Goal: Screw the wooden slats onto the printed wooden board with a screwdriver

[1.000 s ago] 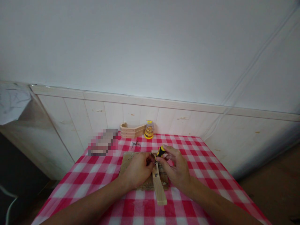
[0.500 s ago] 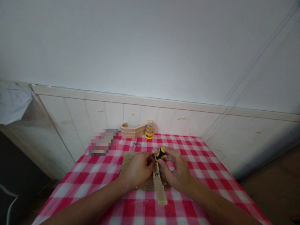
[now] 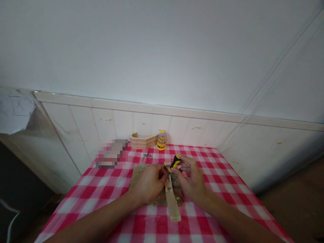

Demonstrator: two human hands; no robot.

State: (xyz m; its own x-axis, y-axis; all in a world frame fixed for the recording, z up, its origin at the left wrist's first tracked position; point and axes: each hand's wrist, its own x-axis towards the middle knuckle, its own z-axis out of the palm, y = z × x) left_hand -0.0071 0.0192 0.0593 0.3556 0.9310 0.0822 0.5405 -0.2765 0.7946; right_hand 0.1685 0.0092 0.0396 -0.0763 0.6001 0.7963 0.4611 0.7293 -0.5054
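Note:
My right hand (image 3: 190, 180) grips a small black and yellow screwdriver (image 3: 174, 162), its tip pointing down at the far end of a narrow wooden strip (image 3: 171, 201). The strip lies lengthwise on a flat brown board (image 3: 136, 175) on the table. My left hand (image 3: 149, 184) is closed in a pinch beside the screwdriver tip; what its fingers hold is too small to see. Both hands meet over the strip's far end.
A red and white checked cloth (image 3: 215, 189) covers the table. At the back by the wall panel stand stacked curved wooden pieces (image 3: 143, 140) and a yellow bit holder (image 3: 161, 140). Dark screws (image 3: 146, 155) lie behind the board. A blurred patch (image 3: 111, 154) is at back left.
The screwdriver handle has shifted slightly, tilting more to the right, and my right hand's fingers have regripped it. My left hand and the strip stay in place.

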